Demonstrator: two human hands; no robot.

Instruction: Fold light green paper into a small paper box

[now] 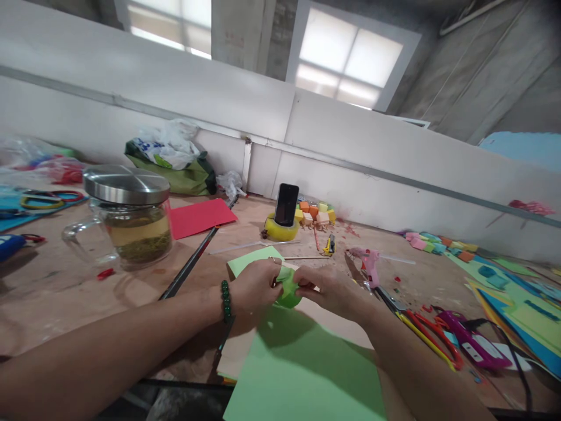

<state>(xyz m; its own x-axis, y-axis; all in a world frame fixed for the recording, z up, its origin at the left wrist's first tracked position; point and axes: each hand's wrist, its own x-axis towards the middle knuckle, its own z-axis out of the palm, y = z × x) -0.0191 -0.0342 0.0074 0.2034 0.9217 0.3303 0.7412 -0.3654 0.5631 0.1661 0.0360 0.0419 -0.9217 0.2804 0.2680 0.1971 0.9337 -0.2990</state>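
Both hands meet over the middle of the table, around a small bright green folded paper piece (pixel 288 287). My left hand (pixel 256 286), with a ring and a dark green bead bracelet (pixel 226 301) at the wrist, pinches its left side. From the right, my right hand (pixel 331 290) grips it with bent fingers. The fingers partly cover the piece, so its full shape is hidden. Beneath the hands lie pale green paper sheets (pixel 307 368) over a stack of pinkish paper, reaching past the table's front edge.
A lidded glass mug (pixel 138 234) of tea stands left, near red paper (pixel 201 218). Behind the hands, a phone (pixel 286 204) leans on a yellow tape roll (pixel 280 229). A pink glue gun (pixel 368 263), scissors (pixel 432 339) and a purple corded tool (pixel 473 342) lie right.
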